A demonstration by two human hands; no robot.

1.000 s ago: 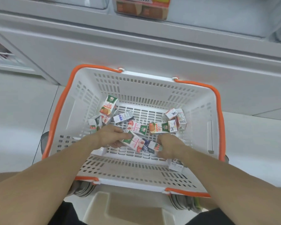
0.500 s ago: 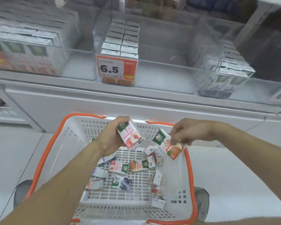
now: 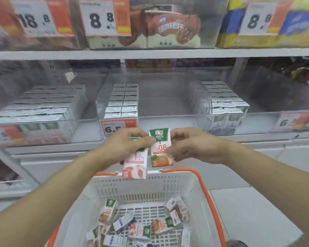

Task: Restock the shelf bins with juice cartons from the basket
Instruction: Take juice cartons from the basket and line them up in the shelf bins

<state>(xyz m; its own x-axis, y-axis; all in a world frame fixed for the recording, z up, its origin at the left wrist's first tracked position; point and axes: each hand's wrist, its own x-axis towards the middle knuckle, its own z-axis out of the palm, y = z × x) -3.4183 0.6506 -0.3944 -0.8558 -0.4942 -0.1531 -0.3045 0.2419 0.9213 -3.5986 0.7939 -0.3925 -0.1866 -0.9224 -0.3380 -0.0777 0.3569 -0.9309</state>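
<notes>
Hands (image 3: 161, 148) raised, each gripping a carton (image 3: 160, 148)

Light is bright, even and cool, with no hard shadows; the arms cast almost none on the basket (image 3: 143, 186). The clear bins (image 3: 150, 107) above the basket look hazy, with pale glare along their front walls. Price tags (image 3: 100, 18) on the top shelf are soft and smeared by blur, as are the boxes beside them. Shelf lines bow toward the edges from the wide lens. Cartons (image 3: 141, 227) inside the basket are soft and slightly blurred.
</notes>
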